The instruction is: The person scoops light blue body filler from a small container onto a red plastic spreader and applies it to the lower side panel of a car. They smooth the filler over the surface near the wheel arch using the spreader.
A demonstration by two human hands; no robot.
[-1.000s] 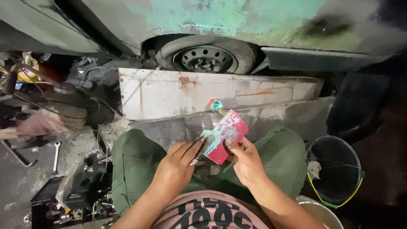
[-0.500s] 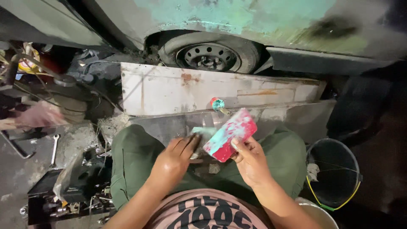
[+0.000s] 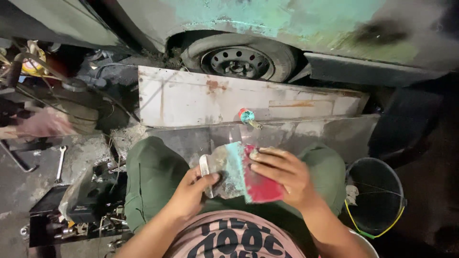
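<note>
1. Two hands work together over the person's lap. The left hand pinches a metal scraper blade by its near edge, and the right hand lies flat on a red spreader card pressed against that blade.
2. Half a second ago the red card stood tilted up past the fingers; now it lies lower and flatter, drawn across the blade as if wiping it.
3. Blade: grey metal, smeared with pale turquoise filler where the card meets it. Card: red, turquoise-stained along its left edge.
4. Beyond the hands lies a rusty white metal panel; farther off, a car wheel. Right of the right hand stands a dark bucket.
</note>
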